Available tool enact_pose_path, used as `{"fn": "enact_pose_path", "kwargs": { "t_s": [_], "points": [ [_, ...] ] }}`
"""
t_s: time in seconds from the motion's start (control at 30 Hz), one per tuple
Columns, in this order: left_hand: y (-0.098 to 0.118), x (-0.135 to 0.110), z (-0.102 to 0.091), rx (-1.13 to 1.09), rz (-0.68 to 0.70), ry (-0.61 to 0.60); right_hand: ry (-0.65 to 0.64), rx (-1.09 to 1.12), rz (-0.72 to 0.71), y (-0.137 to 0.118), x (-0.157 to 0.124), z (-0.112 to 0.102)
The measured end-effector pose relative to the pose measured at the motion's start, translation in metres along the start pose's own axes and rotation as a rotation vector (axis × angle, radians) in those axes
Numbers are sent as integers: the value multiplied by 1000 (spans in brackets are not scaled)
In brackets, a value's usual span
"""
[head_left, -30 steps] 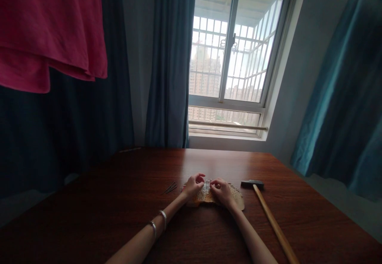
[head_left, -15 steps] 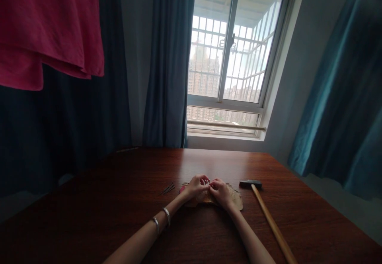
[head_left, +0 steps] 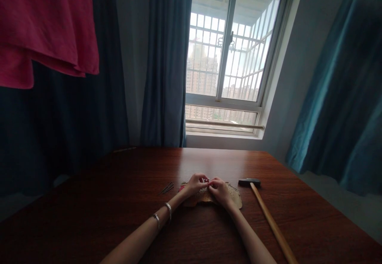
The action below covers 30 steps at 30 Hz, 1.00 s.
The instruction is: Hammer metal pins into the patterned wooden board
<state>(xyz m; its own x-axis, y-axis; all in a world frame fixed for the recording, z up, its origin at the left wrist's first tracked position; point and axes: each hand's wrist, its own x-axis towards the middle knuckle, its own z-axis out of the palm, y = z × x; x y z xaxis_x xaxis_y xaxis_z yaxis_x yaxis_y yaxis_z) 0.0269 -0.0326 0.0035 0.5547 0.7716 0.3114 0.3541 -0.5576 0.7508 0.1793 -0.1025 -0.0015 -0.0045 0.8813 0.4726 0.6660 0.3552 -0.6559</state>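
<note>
Curls left hand [head_left: 197, 185] and right hand [head_left: 221, 191] over speckled tan board [head_left: 204, 197].
Runs lengthwise left-to-right beneath both; cannot tell whether gripping anything.

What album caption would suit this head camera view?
Left hand and right hand close together over a tan piece on a brown table, hammer lying to the right.

ok so two slim forearms, both bare as far as you can see. Left arm [head_left: 134, 240], down at 7 o'clock, has two shiny silvery bangles on it: one bangle [head_left: 170, 211] nearer the left grip [head_left: 196, 184], and a second bangle [head_left: 157, 221] at its 8 o'clock. Thin rounded bands, markings too small to make out. Right arm [head_left: 249, 236], at 5 o'clock, is plain bare too.
</note>
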Motion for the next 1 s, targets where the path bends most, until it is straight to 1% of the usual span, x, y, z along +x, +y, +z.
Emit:
{"fn": "enact_pose_path", "kwargs": {
  "t_s": [0.13, 0.23, 0.3, 0.37, 0.47, 0.53, 0.6, 0.67, 0.77, 0.87, 0.93, 1.0],
  "points": [
    [-1, -2, 1, 0, 7, 18, 5, 4, 15, -4, -1, 0],
    [1, -3, 0, 8, -6, 24, 6, 8, 40, -7, 0, -7],
    [3, -4, -1, 19, -12, 30, 27, -1, 78, -8, 1, -17],
    [4, -4, -2, 27, -9, 23, 76, -35, 137, -7, -1, -34],
    [5, -5, -2, 32, -2, 20, 193, -144, 245, -1, -19, -65],
    [6, -6, -3, 34, 3, 24, 275, -248, 309, 4, -43, -85],
    [7, -6, -3, 35, 5, 17, 344, -373, 371, 8, -75, -102],
    [8, -6, -4, 39, -3, 11, 420, -728, 428, 9, -109, -113],
    [11, -7, -5, 42, -5, 9, 423, -1075, 470, 3, -150, -118],
    [13, -8, -5, 31, 14, 6, 411, -1289, 507, -8, -168, -116],
    [13, -8, -5, 30, 20, 7, 400, -1364, 492, -13, -171, -114],
    [12, -8, -5, 31, 14, 8, 329, -1391, 466, -13, -171, -115]
  ]
}}
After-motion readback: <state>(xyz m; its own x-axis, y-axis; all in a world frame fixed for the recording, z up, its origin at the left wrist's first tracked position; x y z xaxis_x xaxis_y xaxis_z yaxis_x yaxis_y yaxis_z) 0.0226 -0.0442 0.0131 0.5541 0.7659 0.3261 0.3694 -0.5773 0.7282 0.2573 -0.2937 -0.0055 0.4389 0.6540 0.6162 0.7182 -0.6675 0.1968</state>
